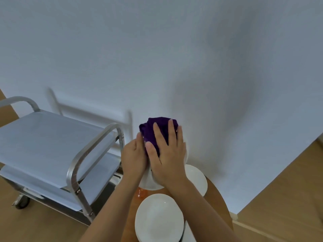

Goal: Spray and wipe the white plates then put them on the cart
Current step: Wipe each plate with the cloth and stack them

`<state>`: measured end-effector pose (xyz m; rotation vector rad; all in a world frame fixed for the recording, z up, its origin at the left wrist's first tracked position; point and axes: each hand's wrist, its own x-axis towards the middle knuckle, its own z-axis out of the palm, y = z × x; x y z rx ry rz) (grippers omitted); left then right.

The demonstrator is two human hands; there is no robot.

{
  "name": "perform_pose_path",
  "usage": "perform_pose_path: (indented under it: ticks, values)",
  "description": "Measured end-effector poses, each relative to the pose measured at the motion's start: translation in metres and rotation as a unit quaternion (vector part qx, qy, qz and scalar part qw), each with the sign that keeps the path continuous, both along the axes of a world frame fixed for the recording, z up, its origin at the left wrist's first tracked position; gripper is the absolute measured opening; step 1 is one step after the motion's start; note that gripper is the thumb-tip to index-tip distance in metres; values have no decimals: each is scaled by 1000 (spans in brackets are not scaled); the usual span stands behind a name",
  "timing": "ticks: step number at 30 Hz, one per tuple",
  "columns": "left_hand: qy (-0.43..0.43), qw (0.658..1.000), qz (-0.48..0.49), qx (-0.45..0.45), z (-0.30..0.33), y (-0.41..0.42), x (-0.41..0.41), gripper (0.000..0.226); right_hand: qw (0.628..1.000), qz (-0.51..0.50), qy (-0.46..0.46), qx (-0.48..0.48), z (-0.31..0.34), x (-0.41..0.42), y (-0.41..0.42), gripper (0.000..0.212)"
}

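I hold a white plate (148, 182) up in front of the wall, tilted toward me. My left hand (133, 158) grips its left rim. My right hand (167, 154) lies flat with spread fingers on a purple cloth (153, 130), pressing it against the plate's face. Most of that plate is hidden behind my hands and the cloth. Below, on a round wooden table (218, 198), lies another white plate (196, 179) at the right and a stack of white plates (159, 219) nearer me. The steel cart (52, 142) stands to the left.
An orange object (140, 193) peeks out on the table under the held plate. The cart has two flat shelves, curved handles and castors, and its near handle sits close to my left hand. A white wall rises right behind the table. Wooden floor lies around.
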<state>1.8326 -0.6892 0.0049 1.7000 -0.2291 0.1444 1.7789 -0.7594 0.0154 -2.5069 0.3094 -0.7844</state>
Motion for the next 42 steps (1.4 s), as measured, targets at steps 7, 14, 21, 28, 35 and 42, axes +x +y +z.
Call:
perform_pose_path:
  ticks: [7,14,21,28,35,42]
  values:
    - [-40,999,32,-10,1,7,-10,53,998,-52,-46,0,14,10,-14,60]
    - [43,991,60,-107,12,25,-7,53,909,-8,-80,409,15,3,-64,59]
    - [147,971,81,-171,11,15,-12,52,886,-18,-90,455,-7,-11,-61,63]
    - [253,921,107,-277,14,6,-7,39,820,-3,-188,540,-38,-31,-52,58]
    - [301,879,-161,-332,21,14,-24,59,767,36,-198,610,-7,-32,-91,49]
    - [390,776,-387,-310,33,41,3,92,830,104,-96,539,12,-46,-121,36]
